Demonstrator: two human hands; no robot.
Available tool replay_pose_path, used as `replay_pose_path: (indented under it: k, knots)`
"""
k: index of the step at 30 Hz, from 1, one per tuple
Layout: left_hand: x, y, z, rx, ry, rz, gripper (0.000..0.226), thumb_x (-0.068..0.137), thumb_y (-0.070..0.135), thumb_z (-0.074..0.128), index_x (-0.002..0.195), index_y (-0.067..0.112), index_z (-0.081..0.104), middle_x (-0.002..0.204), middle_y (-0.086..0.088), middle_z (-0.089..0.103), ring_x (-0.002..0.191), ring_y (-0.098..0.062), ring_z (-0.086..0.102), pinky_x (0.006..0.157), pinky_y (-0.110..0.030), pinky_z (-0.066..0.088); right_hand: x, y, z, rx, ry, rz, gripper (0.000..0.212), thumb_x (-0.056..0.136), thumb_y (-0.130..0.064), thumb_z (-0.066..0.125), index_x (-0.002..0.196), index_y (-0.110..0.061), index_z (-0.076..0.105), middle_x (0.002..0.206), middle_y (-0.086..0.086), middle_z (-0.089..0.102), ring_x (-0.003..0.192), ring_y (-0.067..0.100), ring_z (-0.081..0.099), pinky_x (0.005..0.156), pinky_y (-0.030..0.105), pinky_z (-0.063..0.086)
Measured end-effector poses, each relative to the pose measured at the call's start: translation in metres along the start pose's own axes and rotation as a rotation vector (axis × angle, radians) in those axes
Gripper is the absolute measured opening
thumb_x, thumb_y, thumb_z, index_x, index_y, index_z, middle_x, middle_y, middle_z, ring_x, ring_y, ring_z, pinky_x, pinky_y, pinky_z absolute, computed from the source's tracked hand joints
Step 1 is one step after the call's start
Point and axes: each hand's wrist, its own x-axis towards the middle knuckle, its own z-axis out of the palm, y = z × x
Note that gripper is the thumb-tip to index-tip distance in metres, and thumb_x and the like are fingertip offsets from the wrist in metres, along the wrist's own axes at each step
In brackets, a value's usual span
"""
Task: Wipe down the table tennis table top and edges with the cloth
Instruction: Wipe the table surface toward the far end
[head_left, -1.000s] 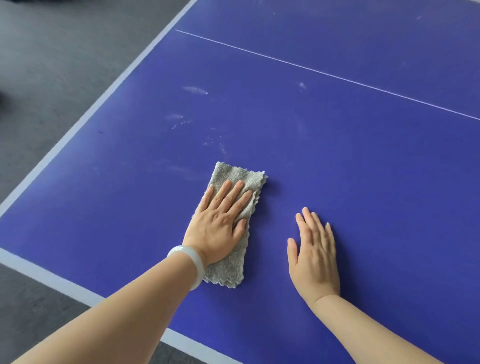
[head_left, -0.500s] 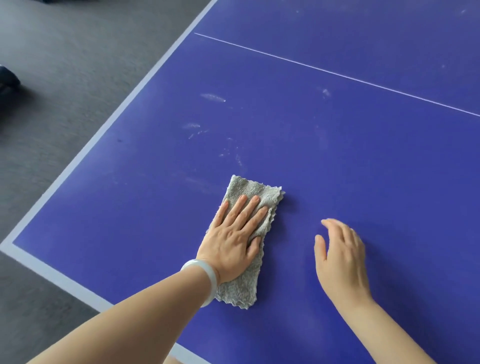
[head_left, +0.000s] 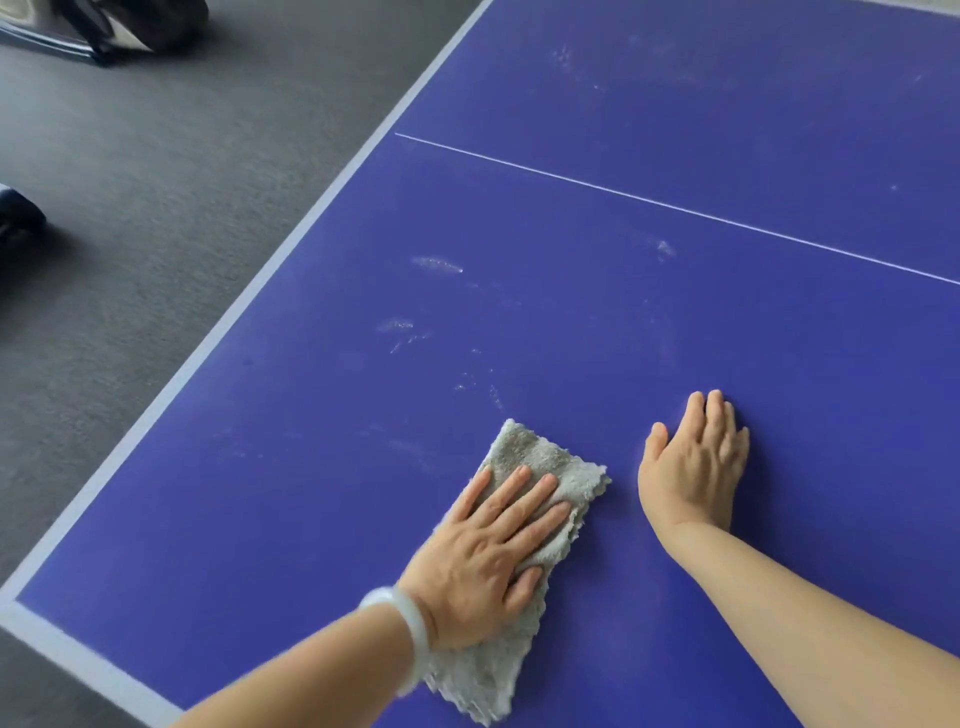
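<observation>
The blue bench (head_left: 675, 338) fills most of the view, its pale border (head_left: 291, 249) running from 7 o'clock up to 12 o'clock along the left side, with a thin white line (head_left: 675, 208) crossing it far ahead; the grey cloth (head_left: 524, 457), folded into a long strip, lies flat on the bench near the person's corner, its long axis from about 7 o'clock to 1 o'clock; the left grip (head_left: 478, 566) is released, fingers straight and spread, palm pressing down on the cloth's middle so that both ends show; the right grip (head_left: 693, 467), also released and flat, rests on bare bench just beside the cloth at 3 o'clock, holding nothing; chalky smears (head_left: 436, 264) sit ahead of the cloth's far end at about 11 o'clock, near but untouched, so the next stroke likely pushes along the cloth's own axis and slightly left, the left grip being the nearer; no container is in view
</observation>
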Motion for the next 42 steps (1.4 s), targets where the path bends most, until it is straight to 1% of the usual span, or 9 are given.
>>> replay_pose_path:
  k: [3, 7, 9, 15, 20, 28, 33, 37, 42]
  knots:
    - [0.019, -0.069, -0.019, 0.068, 0.001, 0.024, 0.06, 0.099, 0.041, 0.031, 0.156, 0.035, 0.014, 0.165, 0.008, 0.007, 0.152, -0.017, 0.002, 0.123, -0.045, 0.004, -0.002, -0.001, 0.002, -0.024, -0.011, 0.027, 0.058, 0.1, -0.024, 0.049, 0.149, 0.002, 0.033, 0.16, 0.02, 0.027, 0.149, 0.035, 0.022, 0.122, 0.052, 0.015]
    - [0.04, -0.128, -0.032, -0.008, 0.12, -0.772, 0.06, 0.1, 0.044, 0.02, 0.157, 0.034, 0.005, 0.165, 0.009, -0.002, 0.152, -0.015, -0.007, 0.122, -0.043, -0.004, 0.001, -0.003, 0.002, -0.042, 0.006, 0.033, 0.058, 0.1, -0.024, 0.049, 0.149, 0.002, 0.033, 0.159, 0.021, 0.028, 0.149, 0.035, 0.023, 0.122, 0.052, 0.016]
    - [0.055, -0.106, -0.029, -0.019, 0.131, -0.852, 0.061, 0.1, 0.042, 0.019, 0.158, 0.03, 0.002, 0.165, 0.007, -0.005, 0.151, -0.018, -0.011, 0.122, -0.045, -0.006, 0.001, -0.003, 0.003, -0.055, 0.001, 0.032, 0.058, 0.1, -0.024, 0.049, 0.149, 0.002, 0.033, 0.159, 0.021, 0.028, 0.149, 0.035, 0.023, 0.122, 0.052, 0.015]
    - [0.054, 0.035, 0.002, -0.043, 0.093, -0.175, 0.062, 0.098, 0.04, 0.034, 0.156, 0.024, 0.021, 0.165, 0.0, 0.013, 0.152, -0.025, 0.001, 0.119, -0.052, 0.01, 0.0, -0.003, -0.003, -0.033, -0.027, 0.031, 0.059, 0.1, -0.026, 0.05, 0.15, 0.002, 0.033, 0.16, 0.02, 0.027, 0.149, 0.035, 0.022, 0.122, 0.05, 0.014]
    - [0.061, -0.014, -0.003, 0.024, 0.001, 0.226, 0.059, 0.102, 0.045, 0.029, 0.157, 0.033, 0.011, 0.165, 0.009, 0.006, 0.152, -0.017, -0.002, 0.121, -0.046, 0.002, -0.002, -0.004, -0.007, -0.025, -0.019, 0.007, 0.063, 0.1, -0.034, 0.049, 0.15, 0.002, 0.035, 0.159, 0.019, 0.029, 0.148, 0.034, 0.025, 0.123, 0.049, 0.015]
    - [0.161, -0.083, -0.031, -0.033, 0.137, -0.596, 0.06, 0.1, 0.042, 0.017, 0.158, 0.031, 0.004, 0.165, 0.007, -0.004, 0.151, -0.018, -0.01, 0.122, -0.045, -0.007, 0.0, -0.003, -0.004, -0.007, 0.004, 0.014, 0.069, 0.1, -0.047, 0.024, 0.151, -0.002, 0.035, 0.16, 0.015, 0.029, 0.149, 0.031, 0.027, 0.123, 0.049, 0.018]
    - [0.154, 0.023, -0.008, 0.034, 0.043, 0.055, 0.062, 0.099, 0.041, 0.027, 0.157, 0.023, 0.015, 0.164, -0.001, 0.015, 0.152, -0.025, -0.002, 0.122, -0.052, 0.004, -0.001, -0.002, -0.005, 0.044, 0.034, 0.024, 0.077, 0.096, -0.05, 0.014, 0.141, 0.002, 0.049, 0.158, 0.016, 0.034, 0.149, 0.029, 0.028, 0.124, 0.046, 0.017]
    - [0.175, 0.005, -0.013, 0.064, -0.029, 0.285, 0.055, 0.104, 0.041, 0.022, 0.157, 0.03, 0.012, 0.164, 0.007, 0.011, 0.152, -0.018, -0.008, 0.123, -0.047, -0.001, -0.001, -0.003, -0.006, 0.083, 0.047, 0.036, 0.078, 0.095, -0.051, 0.013, 0.148, 0.0, 0.04, 0.158, 0.014, 0.034, 0.149, 0.026, 0.027, 0.124, 0.046, 0.017]
    - [0.242, -0.069, -0.034, 0.028, 0.086, -0.085, 0.052, 0.104, 0.043, 0.022, 0.155, 0.038, 0.017, 0.164, 0.011, 0.009, 0.152, -0.013, -0.002, 0.122, -0.04, -0.005, -0.002, -0.002, -0.005, 0.073, 0.041, 0.022, 0.071, 0.097, -0.053, 0.018, 0.152, -0.013, 0.039, 0.161, 0.01, 0.03, 0.149, 0.027, 0.028, 0.123, 0.045, 0.019]
